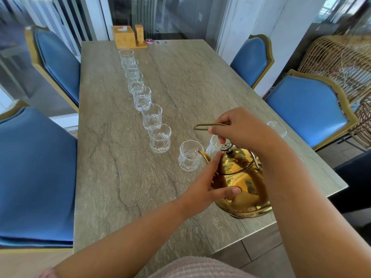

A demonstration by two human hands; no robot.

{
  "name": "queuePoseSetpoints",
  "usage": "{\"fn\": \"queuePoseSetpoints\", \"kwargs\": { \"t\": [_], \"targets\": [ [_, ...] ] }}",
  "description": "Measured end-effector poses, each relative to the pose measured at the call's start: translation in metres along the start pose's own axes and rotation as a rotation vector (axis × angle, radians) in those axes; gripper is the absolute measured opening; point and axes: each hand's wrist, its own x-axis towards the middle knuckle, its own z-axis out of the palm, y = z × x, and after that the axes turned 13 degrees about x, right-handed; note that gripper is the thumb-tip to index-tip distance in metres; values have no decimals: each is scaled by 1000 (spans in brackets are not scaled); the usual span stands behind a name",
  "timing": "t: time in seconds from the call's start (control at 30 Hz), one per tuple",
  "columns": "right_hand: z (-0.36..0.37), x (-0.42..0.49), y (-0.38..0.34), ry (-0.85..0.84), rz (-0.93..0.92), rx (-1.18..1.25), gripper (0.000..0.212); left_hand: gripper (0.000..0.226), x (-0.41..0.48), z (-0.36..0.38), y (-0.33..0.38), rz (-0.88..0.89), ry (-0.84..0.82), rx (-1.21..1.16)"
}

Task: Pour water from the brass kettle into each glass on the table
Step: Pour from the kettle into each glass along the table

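The brass kettle [244, 185] stands on the stone table [112, 169] at the near right, with its spout pointing left toward a clear glass [189, 155]. My right hand [241, 129] grips the kettle's thin wire handle above the lid. My left hand [208, 183] rests against the kettle's left side, thumb laid across the body. A second glass [213, 144] is partly hidden behind my right hand. Several more cut glasses run in a line up the table, the nearest of them [160, 138] left of the spout. One glass [278, 128] stands at the right edge.
A wooden napkin box [124, 37] and a wooden holder [139, 34] stand at the table's far end. Blue padded chairs [36, 173] flank both long sides. Wicker furniture [341, 63] sits at the far right. The table's right edge runs close to the kettle.
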Motion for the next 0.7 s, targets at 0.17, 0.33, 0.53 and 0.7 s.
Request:
{"fn": "queuePoseSetpoints", "kwargs": {
  "t": [0.17,0.33,0.53,0.7],
  "targets": [
    [2,-1,-1,-4,7,-8,29,79,-2,1,0,8,2,-3],
    [4,-4,-3,-3,7,-8,29,74,-4,0,1,32,2,5],
    [4,-5,-4,12,0,-15,29,73,-3,-2,-3,66,-30,5],
    [5,-7,-2,47,-28,-23,29,80,-3,-5,-3,47,-12,49]
  ]
}}
